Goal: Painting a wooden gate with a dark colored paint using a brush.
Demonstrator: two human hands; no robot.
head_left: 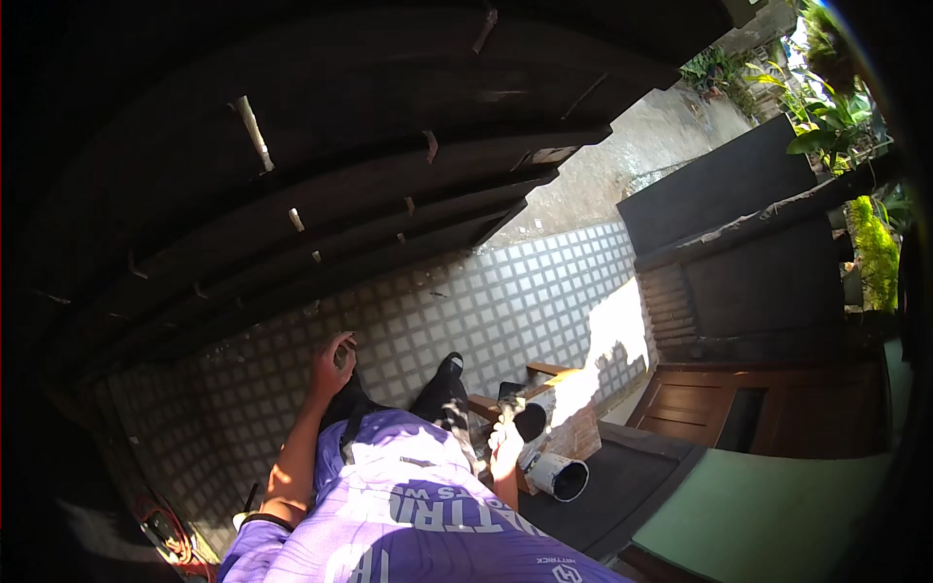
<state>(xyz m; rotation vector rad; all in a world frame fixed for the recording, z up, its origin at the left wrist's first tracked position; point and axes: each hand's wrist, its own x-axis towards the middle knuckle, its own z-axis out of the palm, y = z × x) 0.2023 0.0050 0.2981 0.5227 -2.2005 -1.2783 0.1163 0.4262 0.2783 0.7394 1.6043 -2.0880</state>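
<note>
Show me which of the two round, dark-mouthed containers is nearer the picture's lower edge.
The white-sided container, below and to the right of the right hand. The other container is higher, closer beside that hand.

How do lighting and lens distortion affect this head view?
Head view: sunlight blows out part of the tiled floor; deep shadow swallows detail on the dark panels, whose edges bend fisheye-style; the right hand is sunlit, but fine detail there is unclear.
</note>
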